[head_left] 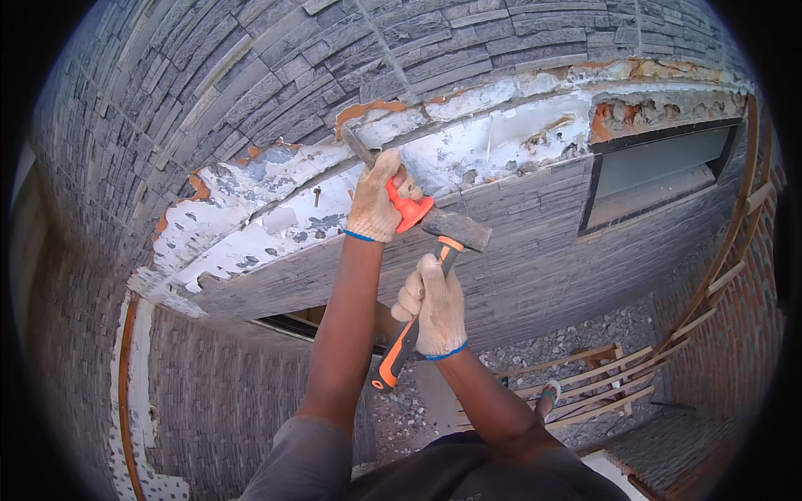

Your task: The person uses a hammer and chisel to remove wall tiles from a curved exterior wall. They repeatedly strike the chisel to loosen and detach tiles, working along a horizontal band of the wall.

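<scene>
My left hand, in a cream glove with a blue cuff, grips a chisel by its red guarded handle. The chisel's blade points up-left to the broken upper edge of a white plaster strip on the grey stone-clad wall. My right hand, gloved alike, grips the orange-and-black handle of a hammer. The hammer's head is at the lower end of the chisel handle; whether they touch, I cannot tell.
A dark-framed window is at the right of the wall. Wooden ladders or rails curve down the right side. Wooden slats and rubble lie below, near my sandalled foot. An exposed brown vertical strip is at the left.
</scene>
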Demonstrator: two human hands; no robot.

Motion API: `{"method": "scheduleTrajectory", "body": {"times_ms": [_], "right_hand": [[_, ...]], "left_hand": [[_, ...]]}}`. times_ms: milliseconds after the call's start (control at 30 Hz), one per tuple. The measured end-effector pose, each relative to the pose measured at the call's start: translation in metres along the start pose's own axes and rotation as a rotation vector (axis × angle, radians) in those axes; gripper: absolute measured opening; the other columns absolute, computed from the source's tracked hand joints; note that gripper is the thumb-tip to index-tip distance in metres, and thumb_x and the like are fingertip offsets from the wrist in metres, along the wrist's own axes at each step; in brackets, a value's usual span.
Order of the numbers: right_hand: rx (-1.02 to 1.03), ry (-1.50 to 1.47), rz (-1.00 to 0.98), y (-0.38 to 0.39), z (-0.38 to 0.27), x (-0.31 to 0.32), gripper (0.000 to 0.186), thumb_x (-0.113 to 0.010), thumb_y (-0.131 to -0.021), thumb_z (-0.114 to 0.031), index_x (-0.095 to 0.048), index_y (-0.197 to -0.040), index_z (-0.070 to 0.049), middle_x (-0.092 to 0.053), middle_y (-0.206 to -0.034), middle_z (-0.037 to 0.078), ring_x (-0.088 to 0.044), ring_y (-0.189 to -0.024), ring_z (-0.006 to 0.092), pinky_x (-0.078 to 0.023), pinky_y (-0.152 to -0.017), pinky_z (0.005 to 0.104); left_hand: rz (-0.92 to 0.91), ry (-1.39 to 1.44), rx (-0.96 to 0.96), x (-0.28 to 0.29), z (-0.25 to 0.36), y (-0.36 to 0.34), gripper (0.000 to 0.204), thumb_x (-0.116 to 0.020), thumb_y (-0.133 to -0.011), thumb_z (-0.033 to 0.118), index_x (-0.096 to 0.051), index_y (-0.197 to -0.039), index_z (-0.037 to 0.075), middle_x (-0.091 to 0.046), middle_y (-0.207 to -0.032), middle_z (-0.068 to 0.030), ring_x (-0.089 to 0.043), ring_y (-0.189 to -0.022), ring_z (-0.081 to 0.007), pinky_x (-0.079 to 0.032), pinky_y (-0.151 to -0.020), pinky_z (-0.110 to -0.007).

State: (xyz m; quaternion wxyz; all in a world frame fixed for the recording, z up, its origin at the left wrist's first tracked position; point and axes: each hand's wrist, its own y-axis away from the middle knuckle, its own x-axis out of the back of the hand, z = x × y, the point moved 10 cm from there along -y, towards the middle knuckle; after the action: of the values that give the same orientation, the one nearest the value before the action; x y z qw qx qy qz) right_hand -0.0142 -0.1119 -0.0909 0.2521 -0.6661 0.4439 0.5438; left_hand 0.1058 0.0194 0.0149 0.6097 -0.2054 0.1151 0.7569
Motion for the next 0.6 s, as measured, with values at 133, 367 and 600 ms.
{"method": "scheduleTrajectory", "body": {"times_ms": [133,367,600], "right_hand": [[0.179,-0.052,0.174,0.013,-0.040,0.046,0.031,-0.048,-0.104,-0.028,-0.036,-0.077,-0.017,-0.029,-0.062,-0.005,-0.024,-0.047,0.0070,-0.023,-0.045,0.0270],[0.337,-0.138,0.256,0.013,-0.085,0.102,0.036,-0.044,-0.108,-0.046,-0.046,-0.086,-0.017,-0.027,-0.063,-0.006,-0.022,-0.048,0.0073,-0.021,-0.045,0.0262],[0.500,-0.081,0.432,0.043,-0.136,0.153,0.042,-0.046,-0.107,-0.056,-0.051,-0.093,-0.017,-0.029,-0.063,-0.006,-0.024,-0.049,0.0064,-0.023,-0.044,0.0242]], "left_hand": [[-0.121,0.110,0.041,-0.015,0.002,0.003,0.023,-0.068,-0.099,0.025,-0.052,-0.086,0.014,-0.043,-0.069,0.0020,-0.042,-0.060,-0.0119,-0.043,-0.062,-0.033],[-0.100,0.257,0.046,-0.025,-0.005,-0.001,0.023,-0.070,-0.099,0.029,-0.055,-0.088,0.014,-0.042,-0.069,0.0020,-0.041,-0.061,-0.0132,-0.042,-0.062,-0.033],[-0.082,0.264,0.051,-0.019,-0.012,0.001,0.024,-0.069,-0.099,0.031,-0.056,-0.088,0.014,-0.040,-0.069,0.0020,-0.040,-0.062,-0.0131,-0.039,-0.062,-0.031]]}}
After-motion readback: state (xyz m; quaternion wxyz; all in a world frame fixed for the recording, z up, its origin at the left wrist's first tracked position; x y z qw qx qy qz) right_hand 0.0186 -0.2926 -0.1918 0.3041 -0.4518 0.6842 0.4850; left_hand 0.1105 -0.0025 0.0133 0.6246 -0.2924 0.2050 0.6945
